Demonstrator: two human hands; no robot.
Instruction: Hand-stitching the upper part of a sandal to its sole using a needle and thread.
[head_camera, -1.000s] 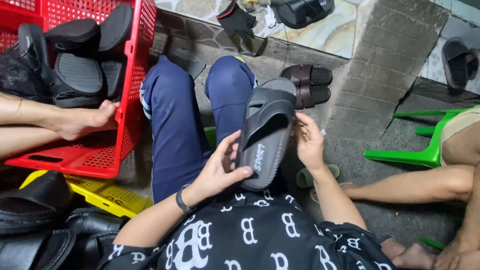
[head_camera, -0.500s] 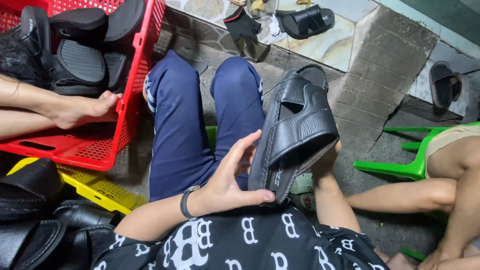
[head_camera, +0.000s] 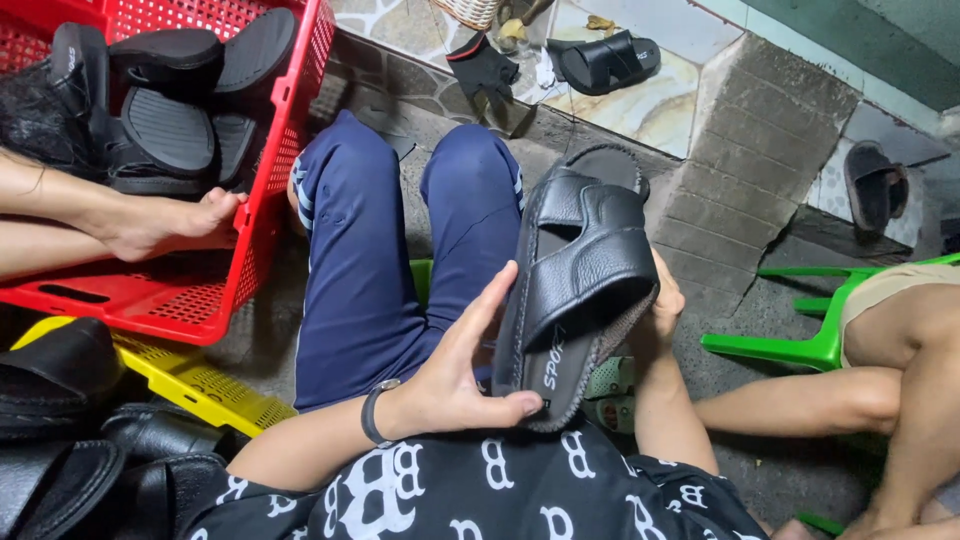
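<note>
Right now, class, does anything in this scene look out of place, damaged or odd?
Nothing looks damaged. The black sandal held between the left hand and right hand seems intact. The one oddity is a bare foot of another person propped on the rim of the red crate of sandals.

One head-worn view looks steeply down from close above the seated person's lap (head_camera: 400, 280), facing forward over the knees toward the paved floor (head_camera: 740, 170) beyond.
</note>
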